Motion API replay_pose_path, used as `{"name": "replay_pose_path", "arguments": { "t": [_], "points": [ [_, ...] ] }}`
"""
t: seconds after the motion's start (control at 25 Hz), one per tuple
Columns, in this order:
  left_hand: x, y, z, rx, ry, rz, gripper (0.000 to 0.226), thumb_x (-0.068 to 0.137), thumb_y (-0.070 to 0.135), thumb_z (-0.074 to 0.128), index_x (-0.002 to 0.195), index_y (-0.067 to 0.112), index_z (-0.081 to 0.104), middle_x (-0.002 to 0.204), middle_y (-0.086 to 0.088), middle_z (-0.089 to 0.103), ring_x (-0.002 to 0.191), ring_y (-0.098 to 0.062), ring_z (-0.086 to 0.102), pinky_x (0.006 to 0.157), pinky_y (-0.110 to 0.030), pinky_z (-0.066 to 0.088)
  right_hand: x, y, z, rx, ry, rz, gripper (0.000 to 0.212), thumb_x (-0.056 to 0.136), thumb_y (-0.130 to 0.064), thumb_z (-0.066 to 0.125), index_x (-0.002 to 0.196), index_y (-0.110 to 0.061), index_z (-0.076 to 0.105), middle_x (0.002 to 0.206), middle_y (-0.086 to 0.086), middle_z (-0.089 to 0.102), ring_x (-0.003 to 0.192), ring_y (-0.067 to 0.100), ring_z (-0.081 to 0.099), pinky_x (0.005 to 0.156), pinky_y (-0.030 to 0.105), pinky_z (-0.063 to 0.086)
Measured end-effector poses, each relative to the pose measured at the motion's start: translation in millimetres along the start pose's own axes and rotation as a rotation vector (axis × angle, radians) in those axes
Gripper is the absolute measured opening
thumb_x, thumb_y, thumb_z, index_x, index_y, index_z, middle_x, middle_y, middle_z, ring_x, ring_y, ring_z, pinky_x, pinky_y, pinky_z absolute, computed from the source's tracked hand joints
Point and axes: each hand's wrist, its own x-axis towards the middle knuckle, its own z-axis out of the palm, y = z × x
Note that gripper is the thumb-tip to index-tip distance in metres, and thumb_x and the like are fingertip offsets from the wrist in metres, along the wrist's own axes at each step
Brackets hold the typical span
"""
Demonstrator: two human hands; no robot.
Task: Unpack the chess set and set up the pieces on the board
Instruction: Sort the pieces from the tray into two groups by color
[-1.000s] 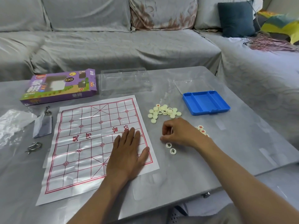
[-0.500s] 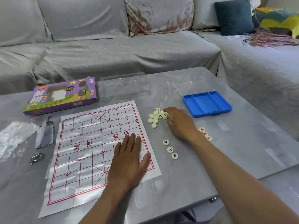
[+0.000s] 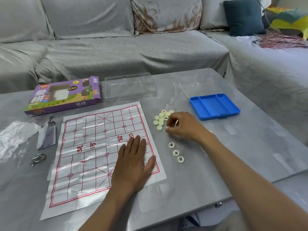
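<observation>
Moved: right hand (image 3: pixel 183 126) drew back from the cream disc pile (image 3: pixel 160 120), grip pinching one piece.
Left hand (image 3: pixel 133 161): flat, released, pressing the paper board (image 3: pixel 93 147).
Risk: piece slipping from fingertips.

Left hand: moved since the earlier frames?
No. The left hand stays flat on the board's right side, fingertips at the same red characters.

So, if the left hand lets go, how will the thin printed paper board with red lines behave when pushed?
The paper board probably is floppy: fold creases cross it. It looks glossy and light, so it may slide on the smooth grey table. The left hand presses flat on it, likely to stop that.
</observation>
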Motion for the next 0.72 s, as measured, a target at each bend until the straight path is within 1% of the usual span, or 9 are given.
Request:
{"name": "replay_pose_path", "arguments": {
  "t": [0.12,0.2,0.32,0.4,0.48,0.52,0.56,0.64,0.72],
  "points": [
    [0.7,-0.8,0.5,0.013,0.001,0.001,0.084,0.081,0.074,-0.007,0.154,0.033,0.001,0.162,0.010,-0.008,0.148,-0.011,-0.012,0.120,-0.035,-0.007,-17.6,-1.5,0.5,-0.053,-0.177,-0.013,0.014,0.077,-0.029,0.076,0.084,-0.027,0.065,0.080,-0.014,0.062,0.072,0.000,0.057,0.061,0.013,0.040],
    [0.6,-0.4,0.5,0.021,-0.002,0.001,0.086,0.080,0.075,-0.008,0.154,0.033,0.000,0.162,0.010,-0.008,0.148,-0.011,-0.013,0.120,-0.035,-0.007,-22.1,1.1,6.1,-0.069,-0.225,0.000,0.017,0.078,-0.035,0.076,0.089,-0.028,0.064,0.083,-0.014,0.062,0.076,0.003,0.058,0.063,0.014,0.042],
    [-0.1,0.5,-0.1,0.005,0.000,-0.001,0.089,0.077,0.075,-0.013,0.154,0.032,0.000,0.162,0.010,-0.009,0.148,-0.011,-0.014,0.120,-0.035,-0.007,-19.5,3.1,5.8,-0.087,-0.172,0.026,0.019,0.082,-0.044,0.071,0.088,-0.027,0.064,0.084,-0.013,0.063,0.078,0.005,0.057,0.064,0.020,0.045],
    [0.0,0.7,-0.6,-0.003,-0.002,0.000,0.089,0.077,0.075,-0.012,0.154,0.032,-0.001,0.162,0.011,-0.009,0.148,-0.010,-0.014,0.121,-0.036,-0.006,-16.6,4.3,5.9,-0.111,-0.124,0.036,0.016,0.085,-0.042,0.067,0.087,-0.026,0.064,0.084,-0.013,0.062,0.078,0.006,0.057,0.065,0.022,0.044],
    [0.1,0.2,-0.1,0.004,-0.003,0.003,0.086,0.079,0.074,-0.010,0.154,0.033,-0.002,0.161,0.011,-0.010,0.147,-0.010,-0.015,0.121,-0.035,-0.007,-10.5,6.8,9.0,-0.115,-0.035,0.038,0.009,0.087,-0.034,0.063,0.088,-0.025,0.064,0.086,-0.011,0.063,0.083,0.010,0.058,0.069,0.025,0.047],
    [-0.1,0.1,0.2,0.005,-0.002,0.002,0.085,0.080,0.074,-0.010,0.154,0.033,-0.002,0.161,0.011,-0.011,0.147,-0.009,-0.015,0.120,-0.035,-0.007,-5.4,8.1,11.4,-0.121,0.020,0.038,0.009,0.088,-0.030,0.060,0.093,-0.024,0.064,0.092,-0.009,0.065,0.088,0.013,0.059,0.072,0.027,0.047],
    [0.0,0.3,0.6,0.004,0.000,0.000,0.085,0.080,0.074,-0.010,0.154,0.033,-0.003,0.161,0.012,-0.011,0.147,-0.009,-0.016,0.120,-0.035,-0.008,0.7,8.4,14.1,-0.137,0.067,0.037,0.014,0.090,-0.027,0.057,0.102,-0.022,0.064,0.101,-0.005,0.065,0.094,0.016,0.059,0.077,0.030,0.047],
    [-0.3,0.4,1.4,0.002,0.004,-0.004,0.083,0.082,0.073,-0.007,0.154,0.033,-0.003,0.161,0.012,-0.012,0.147,-0.008,-0.016,0.120,-0.034,-0.008,14.0,9.7,20.8,-0.170,0.095,0.049,0.028,0.092,-0.022,0.052,0.118,-0.020,0.060,0.118,-0.001,0.061,0.106,0.021,0.056,0.084,0.034,0.046],
    [0.0,-0.5,1.8,0.003,0.005,-0.006,0.080,0.084,0.071,-0.002,0.154,0.033,-0.002,0.161,0.012,-0.012,0.147,-0.008,-0.017,0.121,-0.035,-0.007,25.3,9.6,29.3,-0.216,0.084,0.064,0.030,0.092,-0.020,0.049,0.120,-0.019,0.059,0.122,0.002,0.058,0.110,0.025,0.053,0.085,0.037,0.046]
  ]
}}
